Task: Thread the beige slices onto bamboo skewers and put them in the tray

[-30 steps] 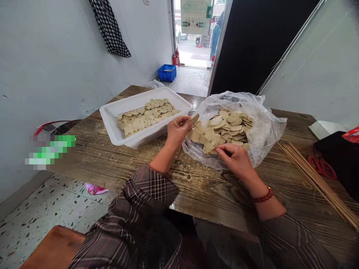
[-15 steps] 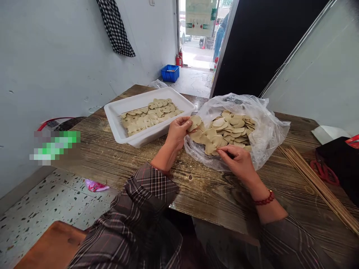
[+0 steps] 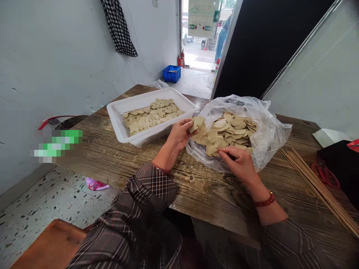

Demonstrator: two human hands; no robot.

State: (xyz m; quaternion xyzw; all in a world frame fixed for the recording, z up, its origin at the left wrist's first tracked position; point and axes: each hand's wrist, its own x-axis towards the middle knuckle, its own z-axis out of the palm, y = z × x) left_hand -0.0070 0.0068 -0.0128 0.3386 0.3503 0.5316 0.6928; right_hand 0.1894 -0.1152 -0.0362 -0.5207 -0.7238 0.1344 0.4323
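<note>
My left hand (image 3: pixel 181 132) is closed, thumb and fingers pinching the edge of a flat, tan, round slice (image 3: pixel 198 123). Lower right, my right hand (image 3: pixel 238 160) is closed in a pinch at the near end of a row of similar slices (image 3: pixel 211 141), apparently on a thin skewer mostly hidden by them. This row spans the gap between both hands, over the front of a clear plastic bag (image 3: pixel 265 140). Inside the bag lies a heap of loose tan slices (image 3: pixel 237 127). To the left, a white tray (image 3: pixel 116 130) holds skewered slices (image 3: pixel 153 117) laid in rows.
Bare wooden skewers (image 3: pixel 319 188) lie bundled on the right of the wooden table (image 3: pixel 134 160). Near them are red-handled scissors (image 3: pixel 327 175), a black bag (image 3: pixel 342 162) and white paper (image 3: pixel 331 136). A blue crate (image 3: pixel 172 74) stands on the floor beyond the table.
The whole view has shifted slightly. Both hands keep nearly the same place and the same pinch, with the row of slices still between them.
</note>
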